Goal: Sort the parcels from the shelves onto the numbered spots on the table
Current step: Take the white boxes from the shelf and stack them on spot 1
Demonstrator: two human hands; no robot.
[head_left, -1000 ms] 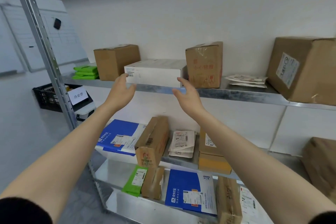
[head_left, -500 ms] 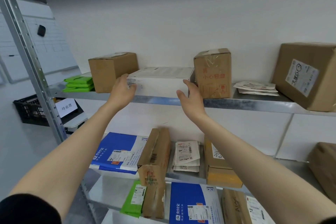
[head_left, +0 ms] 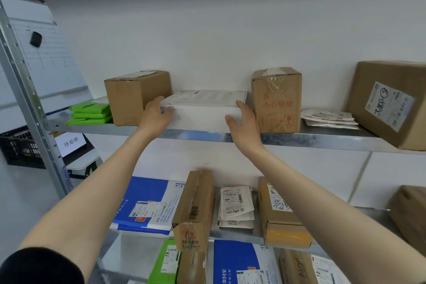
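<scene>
A flat white box [head_left: 202,110] lies on the upper steel shelf [head_left: 322,139], between two brown cartons. My left hand [head_left: 154,120] cups its left front corner, fingers on the side and thumb on the front face. My right hand [head_left: 244,126] wraps the right front corner, fingers up along the end and thumb on the front. The box rests on the shelf. No table or numbered spots are in view.
A brown carton [head_left: 136,96] and green pouches [head_left: 90,114] sit left of the white box. A taped carton with red print [head_left: 276,103], flat white mailers [head_left: 329,117] and a large carton [head_left: 389,103] sit right. Lower shelves hold blue envelopes [head_left: 147,200] and more cartons. A black crate [head_left: 18,147] stands far left.
Both hands moved forward from just in front of the shelf edge onto the two ends of the white box. The view has come closer to the shelf.
</scene>
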